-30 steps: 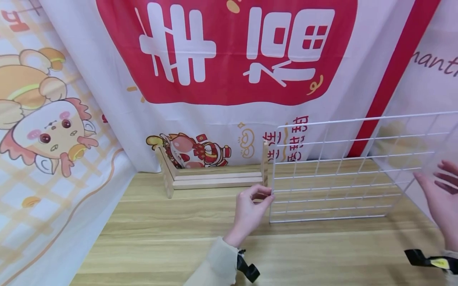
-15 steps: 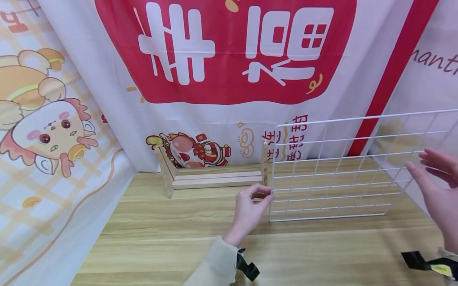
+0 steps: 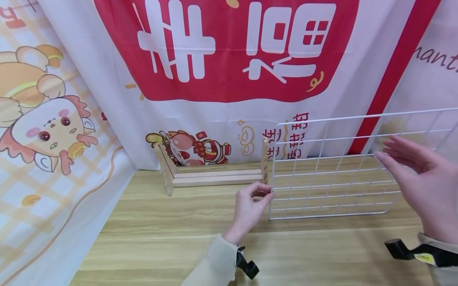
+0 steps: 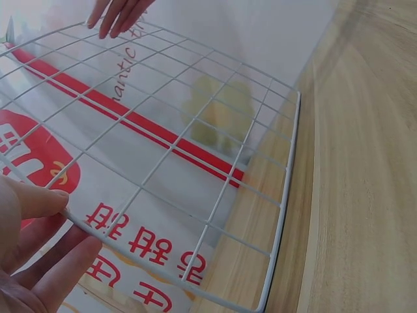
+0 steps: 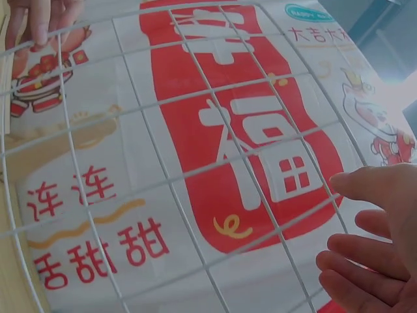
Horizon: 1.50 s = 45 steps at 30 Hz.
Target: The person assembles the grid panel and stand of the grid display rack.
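A white wire grid panel (image 3: 332,174) stands upright on its long edge on the wooden table, its right end running out of the head view. My left hand (image 3: 251,208) pinches the panel's left edge wire between thumb and fingers, which the left wrist view shows up close. On the near side of the grid, my right hand (image 3: 420,178) is raised with fingers extended and thumb apart. In the right wrist view the right hand (image 5: 371,241) holds nothing; whether its thumb touches a wire I cannot tell.
Behind the left hand stands a low wooden rack (image 3: 214,178) with two upright ends and slats between them. Printed cloths (image 3: 229,79) hang at the back and sides of the wooden table (image 3: 161,242). Black straps with small cameras sit on both wrists.
My right hand has moved left along the near side of the grid, its fingers still extended. The left hand keeps its pinch on the edge, and the panel stays in place.
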Tool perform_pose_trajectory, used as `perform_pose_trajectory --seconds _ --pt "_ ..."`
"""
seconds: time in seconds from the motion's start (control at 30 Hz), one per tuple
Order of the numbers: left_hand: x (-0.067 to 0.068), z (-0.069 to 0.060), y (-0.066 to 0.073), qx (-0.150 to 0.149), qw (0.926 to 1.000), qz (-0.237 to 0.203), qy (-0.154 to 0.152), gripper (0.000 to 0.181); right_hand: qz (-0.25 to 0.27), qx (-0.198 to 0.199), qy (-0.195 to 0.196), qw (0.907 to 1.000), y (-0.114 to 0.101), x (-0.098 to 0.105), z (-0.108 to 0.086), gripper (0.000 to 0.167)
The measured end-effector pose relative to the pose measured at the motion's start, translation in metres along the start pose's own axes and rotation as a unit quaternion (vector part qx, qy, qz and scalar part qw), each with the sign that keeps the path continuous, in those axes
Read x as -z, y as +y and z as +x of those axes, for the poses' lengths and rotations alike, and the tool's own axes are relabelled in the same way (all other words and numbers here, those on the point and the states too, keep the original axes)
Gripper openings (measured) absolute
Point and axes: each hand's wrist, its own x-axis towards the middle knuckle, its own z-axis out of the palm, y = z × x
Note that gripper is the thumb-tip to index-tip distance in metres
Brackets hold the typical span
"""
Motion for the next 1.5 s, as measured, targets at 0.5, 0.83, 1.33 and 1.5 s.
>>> perform_pose_trajectory --seconds 0.5,0.83,1.33,1.5 --pt "0.001 -0.001 -0.001 0.005 1.0 -0.001 -0.006 0.013 0.038 0.022 -0.02 0.9988 -0.009 -0.014 0.02 0.044" --pt "0.006 -0.001 0.001 0.022 0.9996 -0.013 -0.013 0.023 0.038 0.004 -0.026 0.9989 -0.008 -0.016 0.025 0.041" --pt "0.103 -0.004 -0.04 0.068 0.9966 0.025 0.039 0.041 0.079 -0.016 -0.038 0.996 -0.007 -0.013 0.03 0.039" --pt "0.149 -0.008 -0.053 0.1 0.9906 0.052 0.078 0.045 0.078 -0.023 -0.04 0.9959 -0.005 -0.013 0.03 0.04"
